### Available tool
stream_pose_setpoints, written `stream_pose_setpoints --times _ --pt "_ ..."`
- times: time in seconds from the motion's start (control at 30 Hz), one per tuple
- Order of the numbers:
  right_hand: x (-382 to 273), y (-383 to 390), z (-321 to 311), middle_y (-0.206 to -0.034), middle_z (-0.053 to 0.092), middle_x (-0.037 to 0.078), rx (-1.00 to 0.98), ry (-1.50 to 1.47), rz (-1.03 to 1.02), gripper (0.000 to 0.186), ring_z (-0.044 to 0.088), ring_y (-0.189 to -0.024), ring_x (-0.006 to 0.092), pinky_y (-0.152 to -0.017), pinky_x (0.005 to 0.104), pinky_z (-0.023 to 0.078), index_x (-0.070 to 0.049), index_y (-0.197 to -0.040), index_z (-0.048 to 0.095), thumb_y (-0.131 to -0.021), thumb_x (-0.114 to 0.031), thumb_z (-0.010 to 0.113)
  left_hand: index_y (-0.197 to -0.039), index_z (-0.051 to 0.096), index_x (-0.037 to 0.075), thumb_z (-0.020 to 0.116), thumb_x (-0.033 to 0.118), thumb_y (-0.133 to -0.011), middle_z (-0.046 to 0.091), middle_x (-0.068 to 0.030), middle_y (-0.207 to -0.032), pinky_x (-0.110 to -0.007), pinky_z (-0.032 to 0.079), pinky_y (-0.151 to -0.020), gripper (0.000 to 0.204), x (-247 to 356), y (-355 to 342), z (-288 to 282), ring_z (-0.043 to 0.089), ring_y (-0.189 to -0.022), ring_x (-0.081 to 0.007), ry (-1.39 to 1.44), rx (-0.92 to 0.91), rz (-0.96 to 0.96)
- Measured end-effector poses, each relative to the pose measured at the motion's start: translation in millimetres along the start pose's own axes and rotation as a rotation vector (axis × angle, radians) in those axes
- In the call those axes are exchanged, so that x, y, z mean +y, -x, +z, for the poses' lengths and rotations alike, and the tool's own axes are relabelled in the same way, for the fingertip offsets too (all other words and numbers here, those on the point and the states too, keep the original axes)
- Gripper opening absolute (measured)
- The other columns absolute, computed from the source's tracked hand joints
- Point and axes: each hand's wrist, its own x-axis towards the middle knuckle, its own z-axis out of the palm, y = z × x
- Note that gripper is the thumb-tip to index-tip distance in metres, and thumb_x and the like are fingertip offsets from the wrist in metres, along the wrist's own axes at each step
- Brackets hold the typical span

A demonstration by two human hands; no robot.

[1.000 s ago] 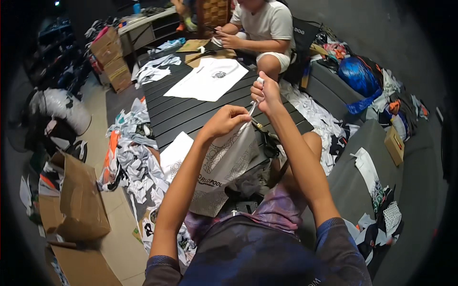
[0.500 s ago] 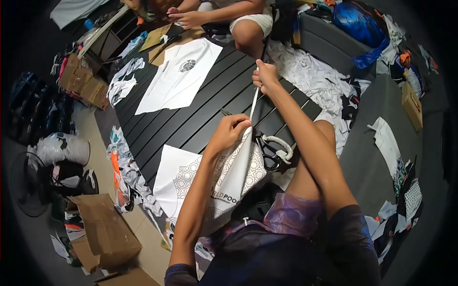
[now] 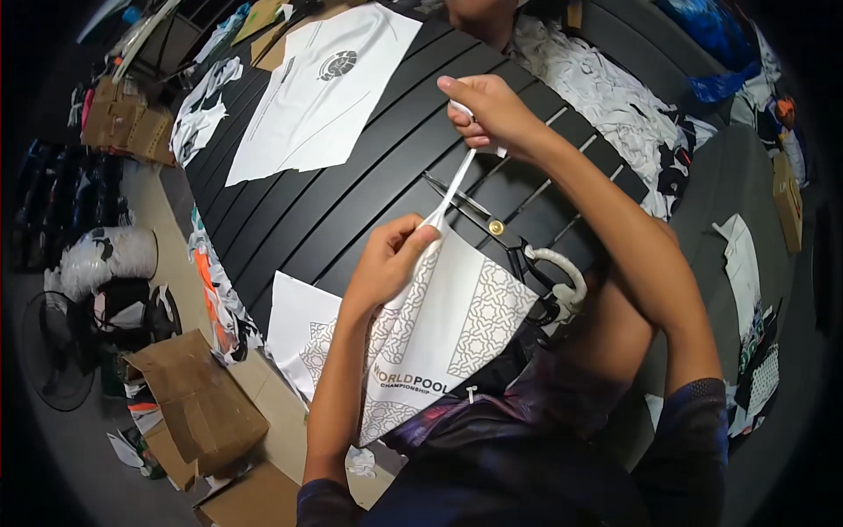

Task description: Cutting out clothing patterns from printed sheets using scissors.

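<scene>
My left hand (image 3: 386,259) is closed on a white printed fabric piece (image 3: 479,342) with grey geometric borders and lettering, hanging over my lap. Above it, my right hand (image 3: 487,114) is closed around a narrow white strip (image 3: 459,180) that runs taut down to the left hand. Beneath the strip lie large black scissors (image 3: 525,250) with a brass pivot and pale wrapped handle, at the front of the dark slatted table (image 3: 320,224). Another white patterned piece (image 3: 294,321) is left of my left forearm. A white panel with a round print (image 3: 334,114) lies at the back.
Fabric scraps (image 3: 606,88) are heaped beside a grey seat (image 3: 711,184) at the right, with a blue plastic bag (image 3: 720,83) behind. Cardboard boxes (image 3: 198,413), dark bundles and a white wrapped roll (image 3: 114,259) stand left. A person's leg (image 3: 483,22) shows at the table's far edge.
The strip between my hands has lengthened as my right hand pulled away from the left. The scissors show more fully. The view has tipped down, cutting off most of the person opposite.
</scene>
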Motion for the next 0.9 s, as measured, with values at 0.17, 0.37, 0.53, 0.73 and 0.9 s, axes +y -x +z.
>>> stream_pose_setpoints --times 0.17,0.37,0.53,0.73,0.9 --pt "13 -13 8 -0.059 0.044 -0.001 -0.03 -0.005 0.011 0.044 0.034 -0.044 0.005 -0.04 0.02 0.029 -0.01 -0.071 0.041 -0.101 -0.04 0.053 -0.085 0.064 0.0 0.063 0.018 -0.096 0.048 0.0067 -0.068 -0.023 0.031 -0.054 0.021 0 -6 8 0.039 -0.062 -0.0024 0.044 0.139 0.012" --pt "29 -17 12 -0.059 0.044 0.0 -0.032 -0.075 -0.005 0.044 0.037 -0.045 0.0072 -0.041 0.0216 0.032 -0.009 -0.072 0.043 -0.102 -0.04 0.051 -0.085 0.064 -0.002 0.065 0.011 -0.092 0.054 0.0005 -0.069 -0.025 0.035 -0.054 0.016 -8 -8 6 0.044 -0.062 -0.0054 -0.042 0.38 0.15" --pt "37 -26 12 -0.058 0.043 0.0 -0.095 -0.048 -0.08 0.044 0.037 -0.045 0.007 -0.041 0.0221 0.032 -0.009 -0.072 0.043 -0.103 -0.039 0.049 -0.087 0.065 -0.002 0.068 0.01 -0.09 0.057 0.0001 -0.072 -0.023 0.038 -0.06 0.014 -6 -20 -4 0.049 -0.065 -0.0059 -0.234 0.483 0.224" --pt "40 -31 8 -0.058 0.042 0.0 0.004 -0.016 -0.186 0.043 0.037 -0.046 0.0068 -0.041 0.022 0.031 -0.009 -0.073 0.043 -0.103 -0.039 0.05 -0.084 0.067 0.002 0.072 0.009 -0.081 0.062 -0.0066 -0.077 -0.03 0.045 -0.064 0.01 4 -45 -8 0.059 -0.069 -0.0188 -0.542 0.651 0.317" --pt "35 -24 6 -0.058 0.043 0.0 0.034 -0.085 -0.123 0.043 0.037 -0.046 0.0067 -0.041 0.022 0.032 -0.009 -0.073 0.043 -0.102 -0.038 0.051 -0.084 0.07 0.005 0.074 0.012 -0.08 0.064 -0.0057 -0.081 -0.031 0.047 -0.066 0.01 7 -47 -8 0.062 -0.072 -0.023 -0.609 0.622 0.266"
